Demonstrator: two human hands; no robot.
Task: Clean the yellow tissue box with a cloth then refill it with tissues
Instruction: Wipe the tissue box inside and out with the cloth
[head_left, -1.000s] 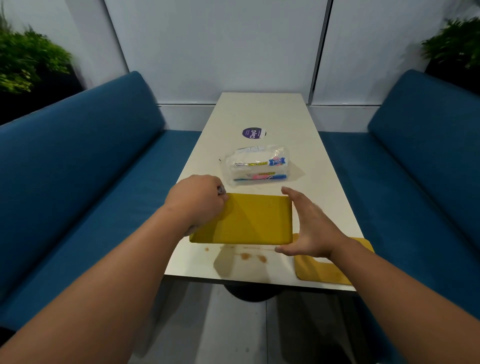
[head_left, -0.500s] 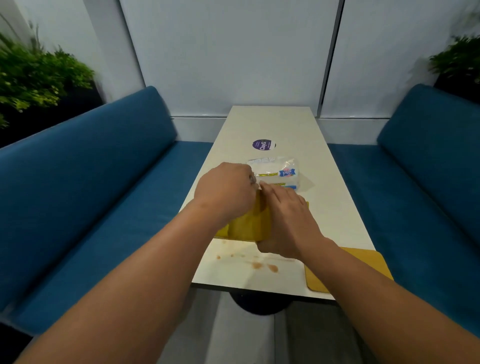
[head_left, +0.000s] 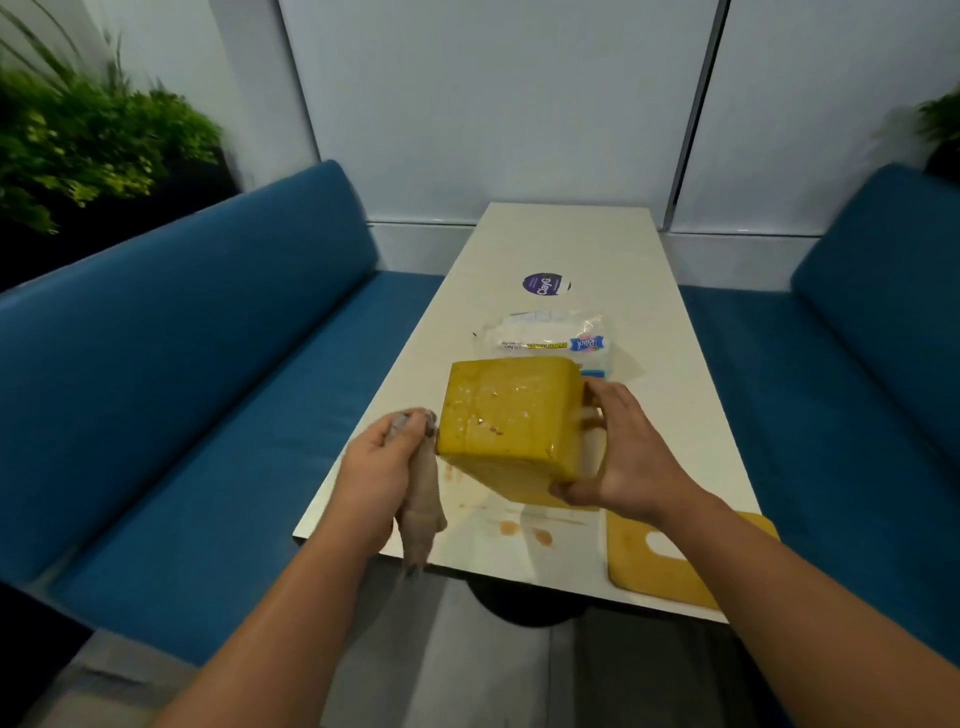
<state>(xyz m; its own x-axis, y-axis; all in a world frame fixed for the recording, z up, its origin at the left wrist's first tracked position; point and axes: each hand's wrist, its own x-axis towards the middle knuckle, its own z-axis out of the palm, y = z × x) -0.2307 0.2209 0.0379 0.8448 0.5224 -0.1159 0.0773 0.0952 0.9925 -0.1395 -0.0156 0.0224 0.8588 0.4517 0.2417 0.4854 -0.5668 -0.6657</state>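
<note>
Yellow tissue box (head_left: 511, 421) tilted up over near end of table (head_left: 571, 244), one corner low, soiled face toward camera. Right hand (head_left: 623, 457) grips its right end, fingers curled round edge. Left hand (head_left: 382, 467) clutches bunched cloth (head_left: 423, 499) just beside box's left edge – tail hanging past table edge. Tissue pack (head_left: 550, 340) lies beyond box; yellow lid (head_left: 670, 561) at near right corner. Risks, judged: one-handed hold may slip under wiping pressure – box could drop; dangling cloth may drag through brown stains (head_left: 524, 532) and smear them.
</note>
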